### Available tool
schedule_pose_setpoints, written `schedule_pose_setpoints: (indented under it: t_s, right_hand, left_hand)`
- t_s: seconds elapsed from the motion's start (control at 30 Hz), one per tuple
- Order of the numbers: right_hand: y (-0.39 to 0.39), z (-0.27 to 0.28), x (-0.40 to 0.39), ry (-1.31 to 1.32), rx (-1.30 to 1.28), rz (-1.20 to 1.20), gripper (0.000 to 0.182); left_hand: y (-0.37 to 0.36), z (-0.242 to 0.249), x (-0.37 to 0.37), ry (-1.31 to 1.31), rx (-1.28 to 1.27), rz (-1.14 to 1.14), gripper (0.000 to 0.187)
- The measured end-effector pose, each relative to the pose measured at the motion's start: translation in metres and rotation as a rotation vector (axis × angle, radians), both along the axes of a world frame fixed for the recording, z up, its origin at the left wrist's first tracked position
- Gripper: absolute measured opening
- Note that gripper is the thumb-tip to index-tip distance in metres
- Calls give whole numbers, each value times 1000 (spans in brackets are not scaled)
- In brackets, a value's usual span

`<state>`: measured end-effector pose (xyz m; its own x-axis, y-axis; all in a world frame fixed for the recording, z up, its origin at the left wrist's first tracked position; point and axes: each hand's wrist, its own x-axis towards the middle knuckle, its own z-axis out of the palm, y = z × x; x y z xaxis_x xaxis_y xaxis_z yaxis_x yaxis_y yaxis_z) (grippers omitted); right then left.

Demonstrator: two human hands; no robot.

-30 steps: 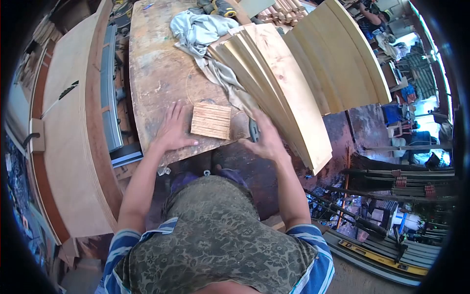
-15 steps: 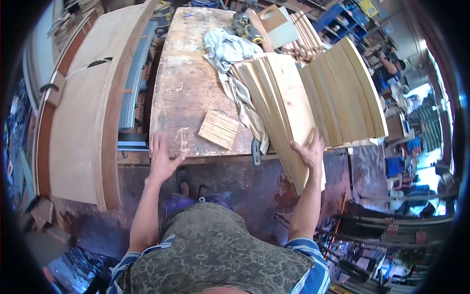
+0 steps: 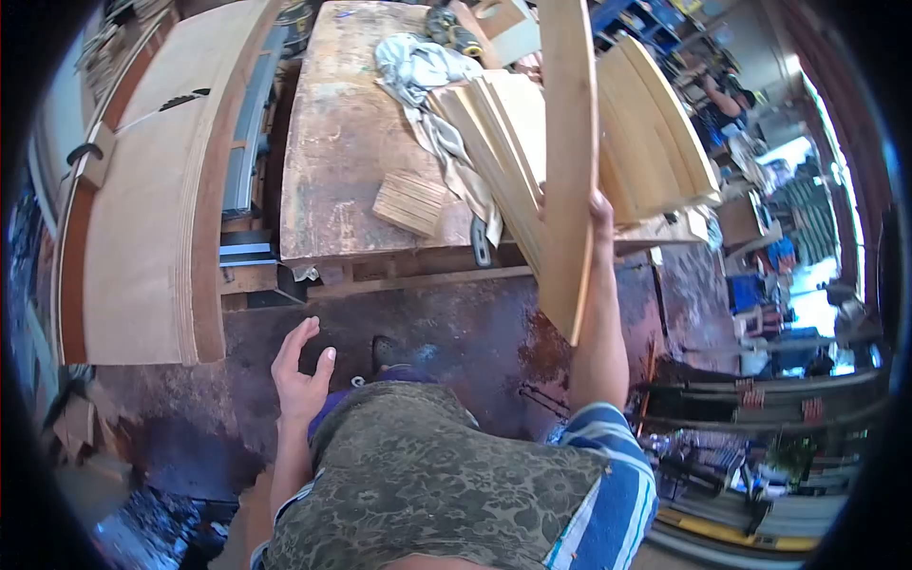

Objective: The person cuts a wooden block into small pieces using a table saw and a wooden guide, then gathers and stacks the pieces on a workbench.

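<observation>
My right hand (image 3: 600, 220) grips a long wooden board (image 3: 570, 142), lifted on edge above the workbench; most of the fingers are behind it. Under and beside it lies a stack of thin boards (image 3: 489, 133) on the bench, and a second stack of wider boards (image 3: 655, 133) is just to the right. My left hand (image 3: 302, 369) is held in the air short of the bench's front edge, fingers and thumb apart, with nothing in it. A small bundle of wood strips (image 3: 408, 203) rests near the front of the workbench (image 3: 332, 142).
A table saw with a wooden top (image 3: 142, 237) stands at the left, its blade (image 3: 180, 113) showing through the slot. A crumpled cloth (image 3: 418, 66) trails across the bench near a clamp (image 3: 481, 242). Another person (image 3: 724, 100) is at the far right.
My right hand has raised one board off the stack and tilted it up. My left hand has left the bench edge and drawn back towards my body.
</observation>
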<state>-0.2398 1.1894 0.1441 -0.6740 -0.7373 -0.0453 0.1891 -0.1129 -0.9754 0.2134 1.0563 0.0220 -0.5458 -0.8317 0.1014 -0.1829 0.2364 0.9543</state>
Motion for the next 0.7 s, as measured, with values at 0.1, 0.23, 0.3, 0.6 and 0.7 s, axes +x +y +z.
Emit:
schedule_pose_setpoints:
  t_s: [0.1,0.23,0.3,0.6,0.7]
  right_hand:
    - [-48,41,61,-64,-136,103,85]
    - [-119,82,169,-251,-300,341,92]
    - [-155,85,215,-215,-321,383,103]
    - [-322,83,370,-615,-534,922,132]
    - [-367,80,425,-562,-510,942,131]
  left_hand:
    - [-10,8,28,96,-41,-20,47]
    - [-31,15,101,157,-50,-22,47]
    - [-45,16,146,185,16,-8,47]
    - [-86,43,361,153,-37,157,46]
    - [-98,42,415,141,-18,295,46]
